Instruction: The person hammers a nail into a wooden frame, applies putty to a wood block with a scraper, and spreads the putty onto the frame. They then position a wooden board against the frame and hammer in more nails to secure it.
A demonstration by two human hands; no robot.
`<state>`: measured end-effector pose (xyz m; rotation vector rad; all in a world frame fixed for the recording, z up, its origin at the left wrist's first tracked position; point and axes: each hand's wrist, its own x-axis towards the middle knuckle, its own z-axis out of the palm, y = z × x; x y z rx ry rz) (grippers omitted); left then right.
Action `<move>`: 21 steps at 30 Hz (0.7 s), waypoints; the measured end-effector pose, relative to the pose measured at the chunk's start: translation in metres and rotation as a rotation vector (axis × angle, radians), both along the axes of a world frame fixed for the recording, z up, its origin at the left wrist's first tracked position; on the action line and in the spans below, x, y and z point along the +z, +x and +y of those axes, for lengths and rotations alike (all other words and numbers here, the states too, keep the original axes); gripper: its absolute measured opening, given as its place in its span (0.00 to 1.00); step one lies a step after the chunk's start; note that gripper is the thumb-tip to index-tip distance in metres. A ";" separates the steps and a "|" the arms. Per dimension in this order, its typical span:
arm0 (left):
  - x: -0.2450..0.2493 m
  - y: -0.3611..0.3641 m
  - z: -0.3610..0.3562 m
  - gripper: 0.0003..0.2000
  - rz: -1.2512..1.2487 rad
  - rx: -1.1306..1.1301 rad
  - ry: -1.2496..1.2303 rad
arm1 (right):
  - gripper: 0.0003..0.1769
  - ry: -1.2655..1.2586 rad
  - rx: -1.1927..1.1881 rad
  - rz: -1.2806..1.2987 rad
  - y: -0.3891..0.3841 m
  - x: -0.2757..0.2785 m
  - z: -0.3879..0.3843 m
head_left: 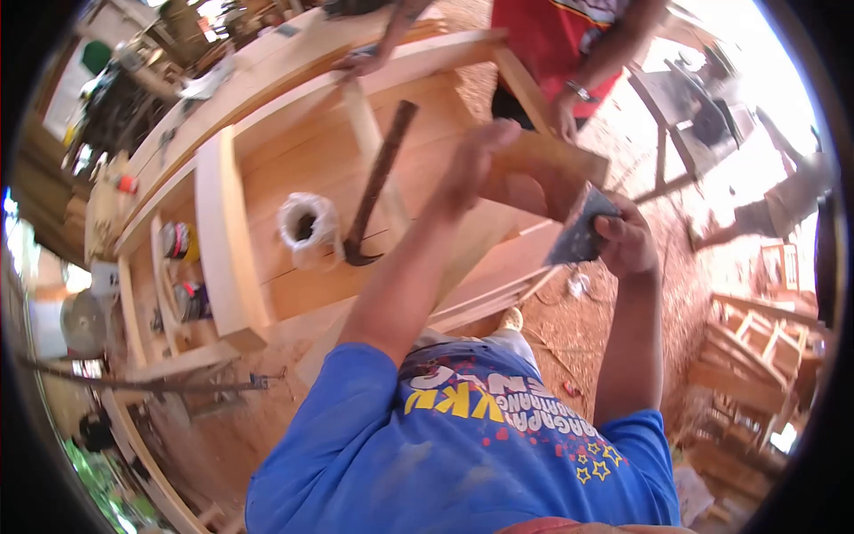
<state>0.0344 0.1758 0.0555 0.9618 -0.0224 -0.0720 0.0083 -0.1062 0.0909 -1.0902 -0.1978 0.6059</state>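
Observation:
My right hand (630, 238) grips a dark grey flat sheet (583, 230), which looks like folded sandpaper. Its edge is close to the end of a brown wooden board (551, 169). Slightly blurred, my left hand (476, 165) reaches over the wooden frame with its fingers stretched out, beside that same board. Whether the left palm touches the wood is hard to see. To the left, a hammer (378, 182) with a wooden handle leans inside the frame, head down. Near it stands a container wrapped in white plastic (307, 227), with a dark opening.
Another person in a red shirt (560, 53) leans on the far side of the wooden frame (233, 240). Cans (181, 242) sit in its left section. Wooden pieces (756, 347) are stacked at right, and a person's leg (761, 214) shows at the far right.

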 end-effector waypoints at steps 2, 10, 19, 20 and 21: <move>-0.002 -0.006 -0.001 0.16 -0.003 -0.077 -0.029 | 0.20 -0.041 -0.007 0.009 -0.008 0.000 0.006; 0.005 -0.080 0.073 0.34 -0.040 0.064 0.634 | 0.27 0.060 -0.231 -0.034 -0.065 -0.005 -0.001; -0.044 -0.088 0.086 0.48 0.184 -0.334 1.398 | 0.31 0.183 -0.558 -0.020 -0.142 -0.024 -0.097; -0.042 -0.085 0.081 0.46 0.224 -0.357 1.378 | 0.31 0.188 -0.613 -0.035 -0.147 -0.025 -0.098; -0.037 -0.087 0.075 0.44 0.264 -0.393 1.348 | 0.31 0.212 -0.613 -0.036 -0.147 -0.028 -0.101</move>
